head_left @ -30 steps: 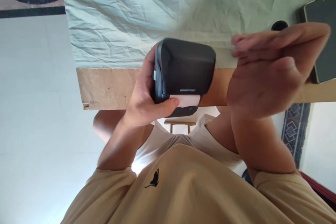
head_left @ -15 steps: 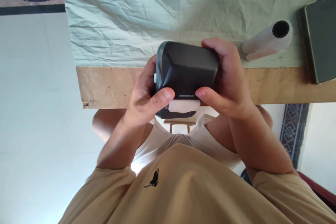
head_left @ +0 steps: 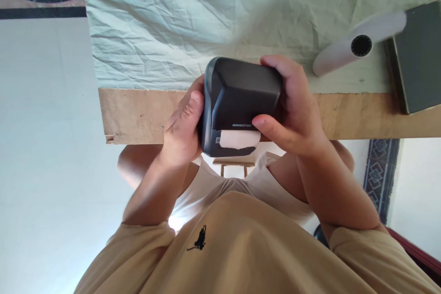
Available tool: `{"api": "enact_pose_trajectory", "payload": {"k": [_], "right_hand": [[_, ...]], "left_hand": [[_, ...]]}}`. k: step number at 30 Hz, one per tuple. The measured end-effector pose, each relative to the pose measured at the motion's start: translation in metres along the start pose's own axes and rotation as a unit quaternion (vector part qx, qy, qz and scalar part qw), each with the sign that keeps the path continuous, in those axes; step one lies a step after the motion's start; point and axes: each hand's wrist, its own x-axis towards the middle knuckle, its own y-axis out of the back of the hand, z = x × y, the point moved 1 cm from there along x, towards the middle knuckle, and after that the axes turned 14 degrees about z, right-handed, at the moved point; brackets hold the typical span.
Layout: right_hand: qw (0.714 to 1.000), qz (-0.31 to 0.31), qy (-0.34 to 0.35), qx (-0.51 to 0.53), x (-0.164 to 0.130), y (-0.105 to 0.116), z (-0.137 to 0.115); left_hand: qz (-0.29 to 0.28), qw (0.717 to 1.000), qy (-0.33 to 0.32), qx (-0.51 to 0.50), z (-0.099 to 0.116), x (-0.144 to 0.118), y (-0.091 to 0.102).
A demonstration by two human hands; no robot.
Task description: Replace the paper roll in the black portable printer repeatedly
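A dark grey label printer [head_left: 241, 101] with a white paper strip [head_left: 239, 139] showing at its slot is held between both hands at the table's near edge. My left hand [head_left: 181, 131] grips its left side, thumb up along the edge. My right hand [head_left: 292, 105] wraps its right side, with the thumb pressed on the front just above the paper.
The wooden table [head_left: 138, 115] carries a crumpled pale green cloth [head_left: 155, 23]. A white cylinder with a dark round end [head_left: 358, 43] lies at the right, next to a dark flat device [head_left: 418, 55]. Pale floor lies to the left; my beige shirt fills the bottom.
My right hand, raised and open a second ago, has come down and gripped the printer's right side. My left thumb has shifted from the front to the side. The white cylinder has turned.
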Motion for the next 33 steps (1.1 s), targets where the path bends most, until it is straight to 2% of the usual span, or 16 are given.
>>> {"api": "enact_pose_trajectory", "payload": {"k": [5,10,14,18,22,24,28,31,33], "right_hand": [[0.998,-0.003,0.059,-0.012,0.002,0.001,-0.005],[0.999,-0.005,0.04,0.007,0.001,0.001,-0.005],[0.998,-0.015,0.058,0.027,0.002,0.001,-0.006],[0.998,-0.015,0.057,0.025,0.0,0.001,-0.003],[0.998,-0.007,0.06,0.031,-0.001,0.002,0.003],[0.996,0.016,0.085,0.018,0.0,0.005,0.005],[0.984,0.132,0.116,-0.041,0.004,0.01,-0.003],[0.98,0.181,0.084,0.001,0.002,0.011,-0.014],[0.985,0.17,0.026,0.022,0.001,0.011,-0.019]], "left_hand": [[-0.006,0.999,-0.024,0.031,-0.002,0.003,0.005],[-0.005,0.998,-0.066,0.023,-0.004,0.004,0.003],[0.014,0.999,-0.038,-0.004,0.001,0.001,-0.003],[0.029,0.999,0.009,-0.019,0.002,0.0,-0.001],[0.022,0.998,-0.032,-0.053,-0.008,0.001,0.004],[0.004,0.999,-0.031,-0.04,-0.011,0.001,0.004],[-0.004,0.998,-0.067,0.018,-0.01,0.0,0.004],[-0.045,0.992,-0.104,0.05,-0.011,0.001,0.009],[-0.066,0.991,-0.103,0.059,-0.013,0.002,0.013]]}}
